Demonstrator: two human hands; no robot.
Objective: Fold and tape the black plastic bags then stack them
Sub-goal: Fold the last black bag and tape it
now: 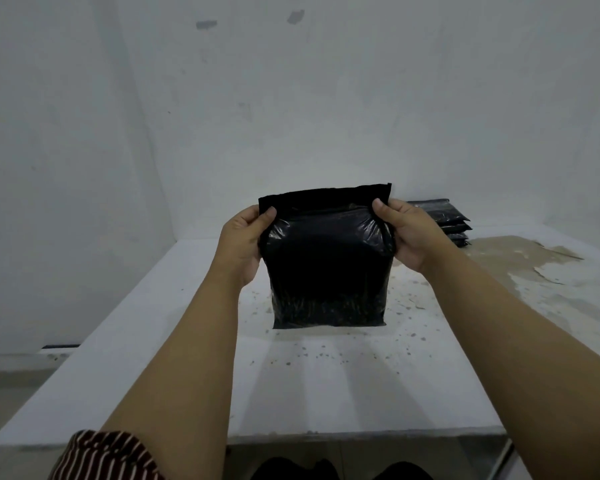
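Above worktop (160,327), your left hand (244,239) and right hand (405,233) pinch filled black bag (328,271) by upper corners. Risk: uneven fold, top flap springs open before taping.

**Bare arms and a striped sleeve**

Two arms come in from the bottom of the picture. Both are bare from the elbow down to the wrist. The left hand (243,237) and the right hand (407,233) wear no gloves, and no rings or watch can be seen. The thumbnails look short and plain.

Near the left elbow is the edge of a sleeve (108,455). It is dark red with thin stripes in white and black. The cloth looks loose and a bit wrinkled.

At the very bottom, something dark (340,471) shows. It may be dark clothes, but it is too dim to tell.
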